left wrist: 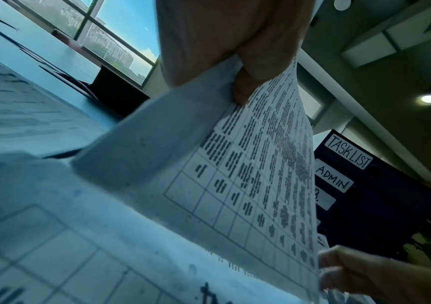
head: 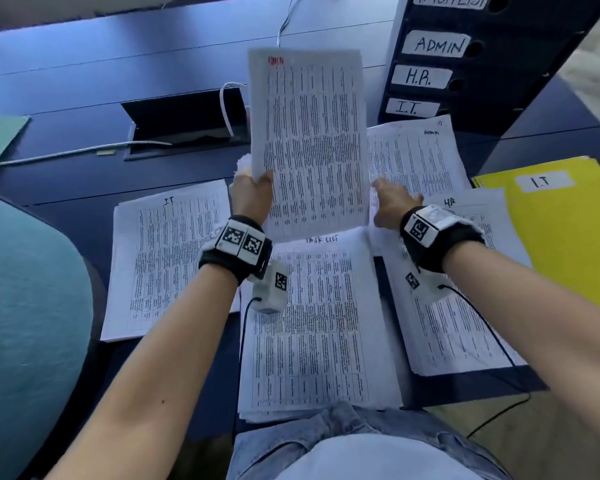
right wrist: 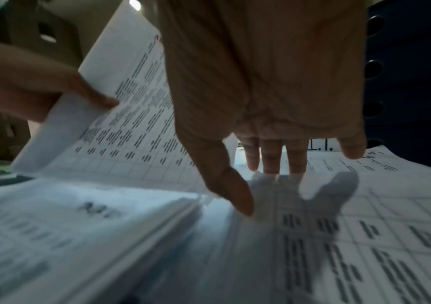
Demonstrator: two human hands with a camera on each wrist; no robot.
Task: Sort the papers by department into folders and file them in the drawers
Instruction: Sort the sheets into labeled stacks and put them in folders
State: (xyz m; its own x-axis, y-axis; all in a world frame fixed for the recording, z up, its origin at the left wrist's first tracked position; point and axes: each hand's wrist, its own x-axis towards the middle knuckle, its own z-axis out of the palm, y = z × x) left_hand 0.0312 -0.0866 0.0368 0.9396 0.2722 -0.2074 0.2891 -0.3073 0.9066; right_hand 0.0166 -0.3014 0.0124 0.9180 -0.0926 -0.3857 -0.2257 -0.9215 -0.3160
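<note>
head view shows the left hand [head: 252, 192] pinching the admin sheet [head: 309, 140] upright above the worktop [head: 84, 77]; right hand [head: 392, 202] hovers open-fingered over the admin pile [head: 416, 157] near the far edge; lay it squarely there, edges aligned.

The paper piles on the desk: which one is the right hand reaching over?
The Admin pile, at the far right below the drawers. The open right hand hovers over it; the I.T., Task List and HR piles lie nearer the person.
</note>
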